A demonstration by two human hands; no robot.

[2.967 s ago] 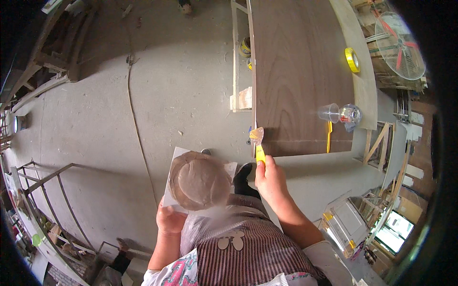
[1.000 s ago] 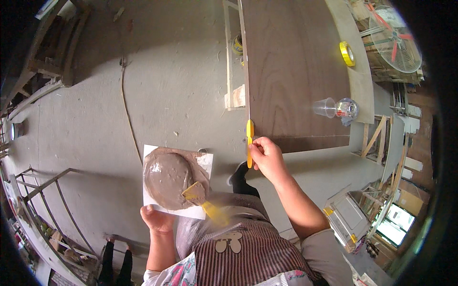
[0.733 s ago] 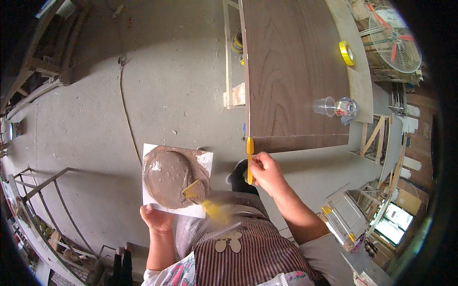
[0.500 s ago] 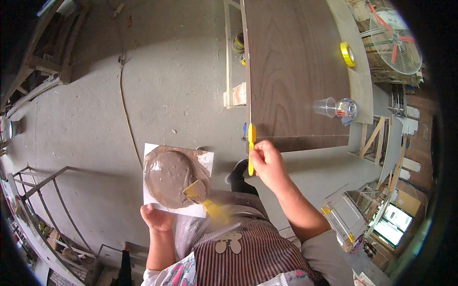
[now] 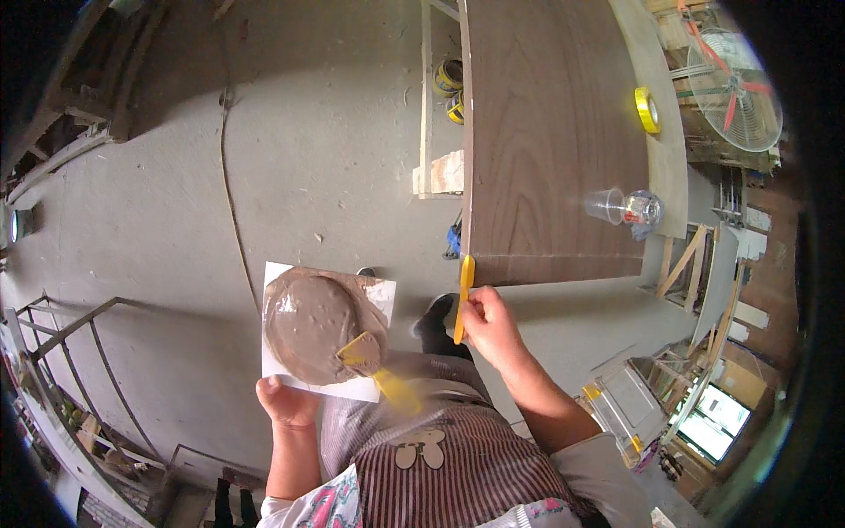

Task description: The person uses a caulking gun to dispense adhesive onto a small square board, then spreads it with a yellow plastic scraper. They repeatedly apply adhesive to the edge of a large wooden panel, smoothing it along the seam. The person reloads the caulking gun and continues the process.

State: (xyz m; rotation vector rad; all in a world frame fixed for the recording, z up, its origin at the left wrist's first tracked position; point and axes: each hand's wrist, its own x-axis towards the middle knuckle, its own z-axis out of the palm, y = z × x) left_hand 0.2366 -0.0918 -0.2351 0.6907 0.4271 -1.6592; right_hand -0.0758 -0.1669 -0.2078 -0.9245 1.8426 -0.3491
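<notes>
My left hand [image 5: 286, 403] grips the near edge of a white board [image 5: 383, 299] in front of my lap. A round mound of grey-brown putty [image 5: 304, 321] covers most of the board. Lying on the putty is a putty knife [image 5: 398, 392], its yellow handle reaching past the board's near edge. My right hand [image 5: 495, 327] pinches a narrow yellow spatula [image 5: 464, 304] between thumb and fingers. The spatula's far tip meets the left edge of a brown wood-grain panel [image 5: 554, 132], close to its near corner.
A yellow tape roll [image 5: 647, 110] and clear plastic cups [image 5: 606, 205] rest at the panel's right side. Tins [image 5: 448, 77] stand on the floor beyond its left edge. A metal frame [image 5: 79, 321] is at left, a clear-lidded box [image 5: 625, 409] at right, and a fan [image 5: 735, 88] far right.
My right hand and the spatula have come slightly nearer to me, along the panel's left edge to its near corner. My left hand still holds the board with the putty.
</notes>
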